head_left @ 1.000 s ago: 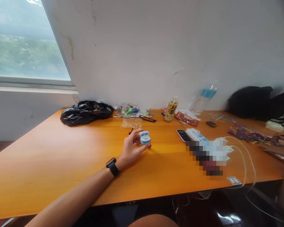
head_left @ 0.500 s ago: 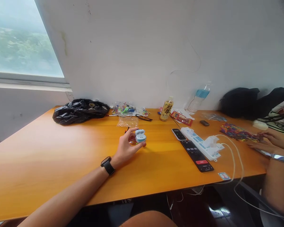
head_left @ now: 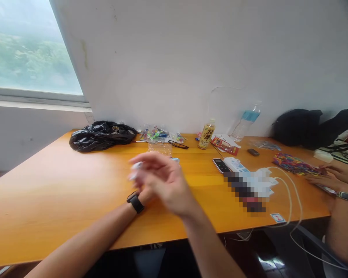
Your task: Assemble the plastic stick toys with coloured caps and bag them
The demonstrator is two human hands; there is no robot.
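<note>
My left hand (head_left: 146,195), a black watch (head_left: 135,202) on its wrist, is mostly covered by my right hand. A sliver of the light-blue earbud case (head_left: 175,159) shows past my right knuckles; before, the left fingers pinched this case with its lid up. My right hand (head_left: 168,183) crosses in front of the left one, blurred by motion. Between its curled fingertips is a small white piece that looks like an earbud (head_left: 135,170), held above the table to the left of the case.
Along the wall lie a black plastic bag (head_left: 101,137), small bagged items (head_left: 155,133), glasses (head_left: 178,144), a drink bottle (head_left: 207,135) and a water bottle (head_left: 246,121). A power strip (head_left: 239,168) with cables stands to the right. Another person's hands (head_left: 332,175) touch a colourful bundle (head_left: 295,164).
My right hand has come into view from below and now covers the left fingers and most of the case, with a small white piece in its fingertips. The view has shifted slightly.
</note>
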